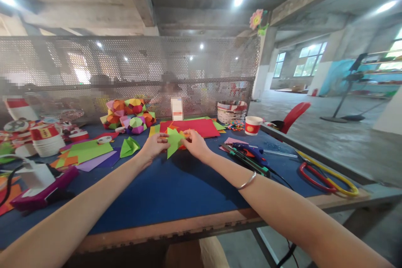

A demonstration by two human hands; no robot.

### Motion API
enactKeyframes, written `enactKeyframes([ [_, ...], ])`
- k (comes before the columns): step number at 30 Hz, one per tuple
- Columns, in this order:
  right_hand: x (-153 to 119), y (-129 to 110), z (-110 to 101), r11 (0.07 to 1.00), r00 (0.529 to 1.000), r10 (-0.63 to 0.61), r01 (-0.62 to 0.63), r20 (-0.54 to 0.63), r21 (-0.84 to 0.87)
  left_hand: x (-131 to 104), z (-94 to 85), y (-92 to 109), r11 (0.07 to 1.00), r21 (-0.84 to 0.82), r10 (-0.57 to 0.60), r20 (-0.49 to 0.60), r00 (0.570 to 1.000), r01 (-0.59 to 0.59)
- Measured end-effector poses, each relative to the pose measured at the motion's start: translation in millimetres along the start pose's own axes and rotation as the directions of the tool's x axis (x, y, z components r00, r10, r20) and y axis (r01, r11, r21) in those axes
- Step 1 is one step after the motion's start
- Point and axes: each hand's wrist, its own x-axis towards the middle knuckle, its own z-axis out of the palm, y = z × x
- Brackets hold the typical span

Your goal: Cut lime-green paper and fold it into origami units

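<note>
Between my two hands is a folded piece of light green paper (173, 142), raised a little over the blue table mat. My left hand (155, 145) pinches its left edge. On the other side, my right hand (196, 144) grips its right edge, with a bit of orange paper showing by the fingers. A bangle sits on my right forearm. Left of my left hand lies another folded green paper piece (129, 147). Red paper sheets (201, 128) lie stacked just behind my hands.
At the back left are multicoloured paper balls (130, 115). Coloured sheets (89, 150), paper cups (47, 140) and a purple power strip (45, 188) stand left. On the right are a glue gun (251, 150), scissors (328, 173), a cup (253, 125) and a basket (231, 112).
</note>
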Motion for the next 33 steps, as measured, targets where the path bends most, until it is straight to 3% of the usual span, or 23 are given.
enactKeyframes([
  [6, -14, -12, 8, 0.983, 0.990, -0.034, 0.009, 0.136, 0.182, -7, -9.8, -1, 0.997, -0.072, 0.013, 0.004, 1.000, -0.012],
  [9, -19, -17, 7, 0.987, 0.982, -0.076, 0.049, 0.172, 0.152, -10, -11.2, -1, 0.998, -0.057, 0.000, 0.003, 1.000, 0.000],
  [13, -24, -25, 1, 0.996, 0.989, -0.090, 0.092, 0.120, -0.008, -12, -12.0, 2, 0.999, 0.020, 0.030, -0.047, 0.998, -0.030],
  [17, -28, -33, -5, 0.933, 0.989, -0.150, 0.148, 0.019, -0.329, -18, -9.7, 10, 0.997, 0.060, 0.061, -0.062, 0.996, -0.057],
  [22, -34, -39, -5, 0.841, 0.980, -0.196, 0.189, 0.039, -0.507, -33, -3.2, 24, 0.998, -0.058, -0.001, 0.107, 0.994, 0.007],
  [29, -37, -40, -5, 0.829, 0.963, -0.260, 0.260, 0.070, -0.496, -33, -4.5, 24, 0.988, -0.133, -0.057, 0.121, 0.991, 0.073],
  [33, -31, -35, -8, 0.905, 0.958, -0.285, 0.274, 0.014, -0.325, -24, -12.4, 22, 0.982, -0.169, -0.054, 0.158, 0.986, 0.081],
])
